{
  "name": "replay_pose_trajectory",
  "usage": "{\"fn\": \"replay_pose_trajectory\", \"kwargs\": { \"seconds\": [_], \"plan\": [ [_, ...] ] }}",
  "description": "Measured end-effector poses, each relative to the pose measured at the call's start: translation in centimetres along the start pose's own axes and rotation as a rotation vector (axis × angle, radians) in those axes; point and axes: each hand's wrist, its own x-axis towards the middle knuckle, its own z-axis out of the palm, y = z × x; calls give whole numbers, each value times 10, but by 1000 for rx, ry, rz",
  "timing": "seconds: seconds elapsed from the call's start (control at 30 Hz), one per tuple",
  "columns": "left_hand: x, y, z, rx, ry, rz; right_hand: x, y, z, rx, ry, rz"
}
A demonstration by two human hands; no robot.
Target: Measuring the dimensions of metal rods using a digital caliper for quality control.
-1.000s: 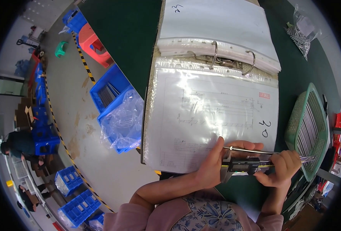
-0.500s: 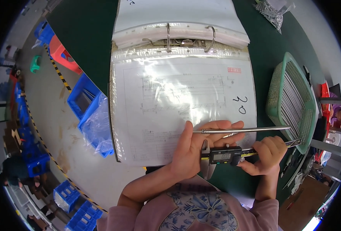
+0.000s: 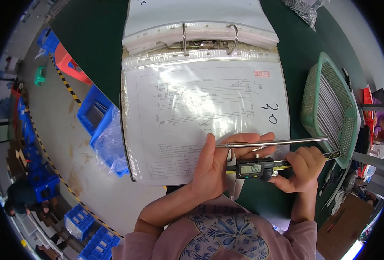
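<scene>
The left hand (image 3: 213, 171), half curled, holds a metal rod (image 3: 283, 142) across its fingers, over the lower part of an open binder (image 3: 203, 97). The right hand (image 3: 305, 170) is curled tightly around a digital caliper (image 3: 255, 168), nearer the body than the rod.

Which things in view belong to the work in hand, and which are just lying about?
Likely part of the work:
metal rod, in the left hand
digital caliper, held by the right hand
open binder
green basket of rods

Apparently just lying about:
bag of metal pieces
red stool
blue bin
</scene>
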Motion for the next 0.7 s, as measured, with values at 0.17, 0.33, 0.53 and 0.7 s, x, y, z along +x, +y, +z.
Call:
{"fn": "replay_pose_trajectory", "kwargs": {
  "seconds": [0.17,0.33,0.53,0.7],
  "plan": [
    [1,1,0,-7,2,-7,1,1,-1,-5,-23,-2],
    [0,2,1,10,23,-23,-1,2,1,25,-17,-2],
    [0,2,2,12,30,-27,2,-1,-2,43,-54,-1],
    [2,3,3,-2,36,-36,7,-2,-5,50,-46,3]
  ]
}}
